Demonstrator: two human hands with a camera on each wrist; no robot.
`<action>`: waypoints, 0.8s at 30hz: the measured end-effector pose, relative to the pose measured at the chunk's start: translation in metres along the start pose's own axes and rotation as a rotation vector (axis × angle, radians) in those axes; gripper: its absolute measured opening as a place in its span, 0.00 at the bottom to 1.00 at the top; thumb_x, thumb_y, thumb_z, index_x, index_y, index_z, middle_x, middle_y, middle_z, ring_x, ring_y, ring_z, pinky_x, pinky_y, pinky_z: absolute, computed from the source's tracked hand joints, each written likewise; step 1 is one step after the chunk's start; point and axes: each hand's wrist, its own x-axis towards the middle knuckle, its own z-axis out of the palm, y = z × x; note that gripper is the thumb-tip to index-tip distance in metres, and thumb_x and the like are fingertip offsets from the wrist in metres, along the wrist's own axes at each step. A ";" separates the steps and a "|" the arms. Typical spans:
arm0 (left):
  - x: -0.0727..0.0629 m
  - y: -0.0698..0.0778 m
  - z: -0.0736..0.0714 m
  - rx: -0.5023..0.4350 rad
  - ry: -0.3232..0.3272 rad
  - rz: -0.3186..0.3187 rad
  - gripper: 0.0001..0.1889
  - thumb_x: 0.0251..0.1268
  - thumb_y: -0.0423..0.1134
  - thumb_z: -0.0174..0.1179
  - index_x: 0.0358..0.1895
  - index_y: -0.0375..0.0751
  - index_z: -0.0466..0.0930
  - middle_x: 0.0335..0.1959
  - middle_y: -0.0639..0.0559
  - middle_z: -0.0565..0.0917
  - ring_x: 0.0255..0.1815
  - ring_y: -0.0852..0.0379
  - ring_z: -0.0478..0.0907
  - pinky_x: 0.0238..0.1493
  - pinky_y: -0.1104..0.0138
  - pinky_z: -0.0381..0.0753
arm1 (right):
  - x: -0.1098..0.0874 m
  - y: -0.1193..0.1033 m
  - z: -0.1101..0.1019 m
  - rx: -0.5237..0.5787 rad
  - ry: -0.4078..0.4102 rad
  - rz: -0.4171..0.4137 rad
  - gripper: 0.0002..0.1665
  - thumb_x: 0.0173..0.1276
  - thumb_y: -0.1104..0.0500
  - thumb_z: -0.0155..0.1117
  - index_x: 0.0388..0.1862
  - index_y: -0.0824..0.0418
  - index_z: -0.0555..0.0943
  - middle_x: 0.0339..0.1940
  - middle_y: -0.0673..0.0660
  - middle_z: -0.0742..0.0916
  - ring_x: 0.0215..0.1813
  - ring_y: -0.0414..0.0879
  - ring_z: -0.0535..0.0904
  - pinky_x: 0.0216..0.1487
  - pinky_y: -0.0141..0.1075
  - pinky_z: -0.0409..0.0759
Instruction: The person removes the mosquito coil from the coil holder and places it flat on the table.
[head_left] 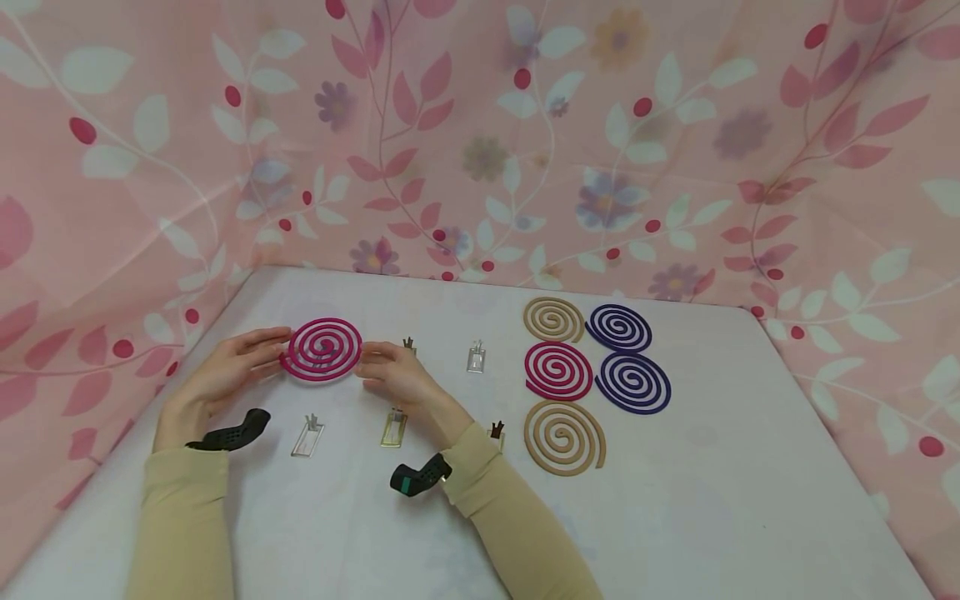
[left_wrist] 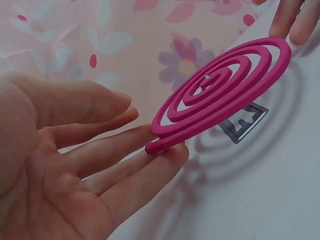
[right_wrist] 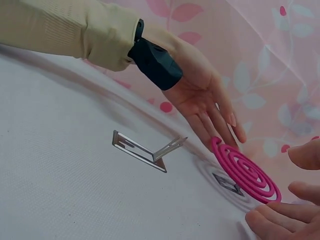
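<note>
A magenta mosquito coil [head_left: 325,345] lies over a small metal coil stand [left_wrist: 251,129], whose tip shows through the spiral's centre in the left wrist view. My left hand [head_left: 238,362] touches the coil's outer end, with extended fingers beneath the edge and the thumb held apart. At the opposite rim is my right hand [head_left: 401,377], its fingertips right at the edge and its thumb away from it. In the right wrist view, both hands flank the tilted coil [right_wrist: 223,162]. Nearer the person, a silver stand [head_left: 298,454] with a raised prong lies between the forearms.
Right of the hands lie two tan coils [head_left: 552,319], two purple coils [head_left: 633,382] and another magenta coil [head_left: 557,370]. More stands lie around: a gold one [head_left: 386,437], a silver one [head_left: 476,370], and brown ones partly hidden by the right arm. Floral cloth [head_left: 487,167] surrounds the white table [head_left: 712,500].
</note>
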 end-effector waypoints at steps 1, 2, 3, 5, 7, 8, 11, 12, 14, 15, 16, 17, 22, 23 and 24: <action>0.000 0.000 0.000 0.005 0.001 -0.002 0.34 0.78 0.44 0.52 0.76 0.29 0.53 0.73 0.38 0.62 0.54 0.77 0.76 0.55 0.75 0.80 | -0.001 0.000 0.000 -0.005 -0.002 -0.002 0.30 0.71 0.66 0.61 0.71 0.65 0.70 0.68 0.63 0.77 0.60 0.50 0.81 0.69 0.47 0.75; 0.000 0.000 0.000 0.007 0.002 -0.004 0.34 0.78 0.44 0.52 0.77 0.29 0.52 0.73 0.37 0.61 0.54 0.76 0.76 0.55 0.75 0.80 | -0.001 -0.001 0.000 -0.008 -0.003 -0.002 0.30 0.71 0.65 0.61 0.71 0.65 0.70 0.68 0.62 0.78 0.60 0.50 0.80 0.69 0.48 0.75; 0.000 0.000 0.000 0.009 0.003 -0.004 0.34 0.78 0.44 0.51 0.77 0.29 0.52 0.74 0.36 0.60 0.54 0.76 0.76 0.55 0.75 0.80 | -0.002 -0.001 0.000 -0.011 -0.003 -0.002 0.30 0.71 0.65 0.62 0.71 0.65 0.71 0.68 0.62 0.78 0.60 0.49 0.80 0.69 0.48 0.75; 0.000 0.000 0.000 0.015 0.004 -0.005 0.34 0.78 0.44 0.51 0.77 0.30 0.52 0.74 0.35 0.59 0.54 0.76 0.75 0.56 0.75 0.80 | -0.003 -0.002 0.000 -0.014 -0.002 -0.004 0.29 0.71 0.65 0.62 0.70 0.64 0.71 0.68 0.61 0.78 0.60 0.48 0.80 0.69 0.48 0.75; 0.000 0.001 0.000 0.017 0.003 0.001 0.34 0.79 0.45 0.51 0.77 0.30 0.51 0.75 0.34 0.58 0.55 0.76 0.75 0.56 0.74 0.80 | -0.003 -0.002 0.000 -0.018 0.001 -0.005 0.29 0.70 0.64 0.63 0.70 0.64 0.72 0.67 0.61 0.79 0.59 0.47 0.81 0.68 0.47 0.76; 0.000 0.001 0.001 0.011 0.002 0.005 0.34 0.79 0.45 0.51 0.77 0.30 0.51 0.75 0.34 0.58 0.55 0.76 0.75 0.56 0.74 0.80 | -0.003 -0.002 -0.001 -0.017 0.002 -0.005 0.29 0.70 0.64 0.63 0.70 0.64 0.72 0.67 0.61 0.79 0.59 0.46 0.81 0.68 0.46 0.76; -0.001 0.003 0.001 -0.012 0.009 0.007 0.34 0.78 0.44 0.52 0.77 0.31 0.52 0.74 0.35 0.58 0.55 0.75 0.75 0.56 0.75 0.80 | -0.003 -0.003 -0.001 -0.014 0.008 -0.008 0.28 0.70 0.64 0.63 0.69 0.64 0.73 0.66 0.60 0.80 0.58 0.45 0.81 0.66 0.45 0.78; -0.001 0.003 0.000 -0.016 0.010 0.011 0.34 0.78 0.44 0.52 0.77 0.31 0.52 0.74 0.35 0.58 0.55 0.75 0.76 0.55 0.75 0.80 | -0.003 -0.003 -0.001 -0.012 0.011 -0.009 0.28 0.70 0.64 0.64 0.69 0.64 0.74 0.65 0.60 0.80 0.58 0.45 0.81 0.66 0.45 0.78; -0.001 0.004 0.000 -0.028 0.012 0.015 0.33 0.77 0.44 0.53 0.76 0.31 0.53 0.74 0.36 0.59 0.55 0.75 0.76 0.55 0.75 0.81 | -0.004 -0.004 -0.002 -0.010 0.013 -0.011 0.28 0.70 0.64 0.64 0.68 0.63 0.74 0.65 0.60 0.80 0.58 0.45 0.81 0.65 0.45 0.78; -0.001 0.004 0.000 -0.028 0.011 0.016 0.33 0.77 0.44 0.53 0.76 0.31 0.54 0.73 0.36 0.60 0.55 0.75 0.76 0.55 0.75 0.81 | -0.004 -0.004 -0.002 -0.009 0.016 -0.012 0.28 0.70 0.64 0.64 0.68 0.63 0.74 0.65 0.60 0.80 0.58 0.44 0.81 0.65 0.44 0.79; -0.001 0.004 0.000 -0.031 0.010 0.017 0.33 0.77 0.43 0.53 0.76 0.31 0.54 0.73 0.37 0.60 0.54 0.75 0.77 0.54 0.75 0.81 | -0.004 -0.005 -0.002 -0.007 0.019 -0.013 0.28 0.70 0.64 0.64 0.68 0.63 0.74 0.66 0.60 0.79 0.58 0.44 0.81 0.65 0.44 0.79; 0.000 0.004 0.000 -0.032 0.007 0.020 0.32 0.77 0.43 0.53 0.76 0.32 0.55 0.73 0.37 0.61 0.55 0.74 0.77 0.55 0.75 0.81 | -0.004 -0.005 -0.002 -0.004 0.023 -0.017 0.28 0.69 0.64 0.64 0.68 0.63 0.75 0.65 0.61 0.80 0.57 0.44 0.81 0.64 0.44 0.79; 0.001 0.004 0.000 -0.046 0.015 0.028 0.32 0.76 0.43 0.54 0.75 0.32 0.56 0.69 0.45 0.67 0.53 0.73 0.78 0.53 0.75 0.81 | -0.005 -0.007 -0.003 0.010 0.044 -0.026 0.26 0.69 0.64 0.64 0.66 0.64 0.76 0.64 0.61 0.80 0.56 0.45 0.81 0.62 0.43 0.81; 0.001 0.004 0.000 -0.056 0.019 0.031 0.32 0.76 0.43 0.55 0.75 0.32 0.56 0.67 0.47 0.68 0.53 0.73 0.78 0.53 0.75 0.82 | -0.004 -0.007 -0.003 0.014 0.046 -0.027 0.26 0.69 0.64 0.64 0.66 0.64 0.76 0.64 0.61 0.81 0.56 0.45 0.81 0.62 0.43 0.81; 0.001 0.004 0.001 -0.067 0.023 0.033 0.31 0.76 0.43 0.55 0.75 0.32 0.57 0.66 0.49 0.69 0.53 0.73 0.79 0.52 0.75 0.82 | -0.004 -0.007 -0.004 0.014 0.046 -0.028 0.26 0.69 0.64 0.64 0.66 0.64 0.76 0.64 0.61 0.80 0.56 0.45 0.81 0.62 0.43 0.81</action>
